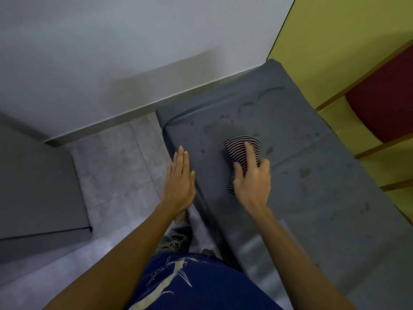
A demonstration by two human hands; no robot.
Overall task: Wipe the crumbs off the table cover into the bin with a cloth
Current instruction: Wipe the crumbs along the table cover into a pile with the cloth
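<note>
Stained grey surface cover (301, 135) | right grip (252, 177) holds striped cloth (239, 151) on it | left grip (180, 175) flat, empty | white wall (134, 52), tiled floor (116, 157)

Matt grey table cover (312, 153), stained; striped woven cloth (240, 151); speckled stone floor (116, 157).

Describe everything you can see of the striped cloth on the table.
The cloth is soft fabric with thin dark and pale stripes, bunched and creased rather than spread flat. It lies on the grey table cover, toward its left side. The right hand grips it, forefinger stretched across its top, hiding its near part; a strip shows beside the thumb. The left hand does not touch it.
</note>
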